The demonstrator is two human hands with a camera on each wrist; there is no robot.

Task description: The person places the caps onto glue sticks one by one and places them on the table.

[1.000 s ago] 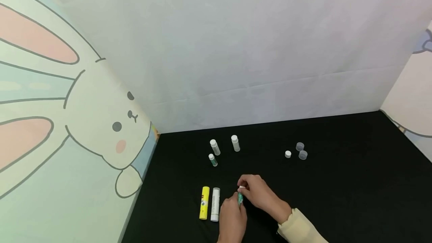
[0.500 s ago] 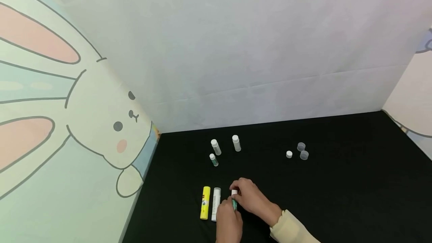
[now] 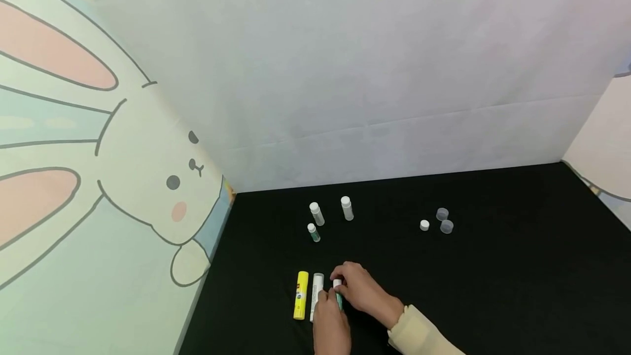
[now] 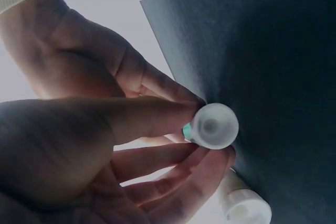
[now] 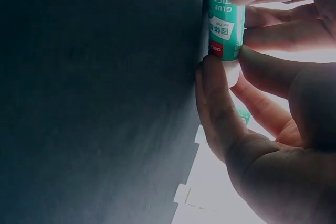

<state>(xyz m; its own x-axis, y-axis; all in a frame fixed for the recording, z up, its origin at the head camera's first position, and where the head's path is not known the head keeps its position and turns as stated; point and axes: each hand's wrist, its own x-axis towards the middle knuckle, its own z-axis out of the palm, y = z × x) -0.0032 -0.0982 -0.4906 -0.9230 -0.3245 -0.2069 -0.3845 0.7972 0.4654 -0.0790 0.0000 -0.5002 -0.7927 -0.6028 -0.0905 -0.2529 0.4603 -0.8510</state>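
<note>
A green-and-white glue stick is held between both hands beside two lying sticks. My left hand grips its green body with thumb and fingers; in the left wrist view its round white base faces the camera. The right hand pinches the stick's white cap end. Printed lettering shows on the green label in the right wrist view. Just left of the hands lie a white glue stick, partly covered by the left hand, and a yellow glue stick.
Farther back stand two white-capped tubes and a small green glue stick. To the right sit a white cap and two clear caps. A pale wall borders the black table.
Both hands have shifted left with the green glue stick, closer to the white one, and the left hand now covers part of it. The standing sticks and loose caps stay in place.
</note>
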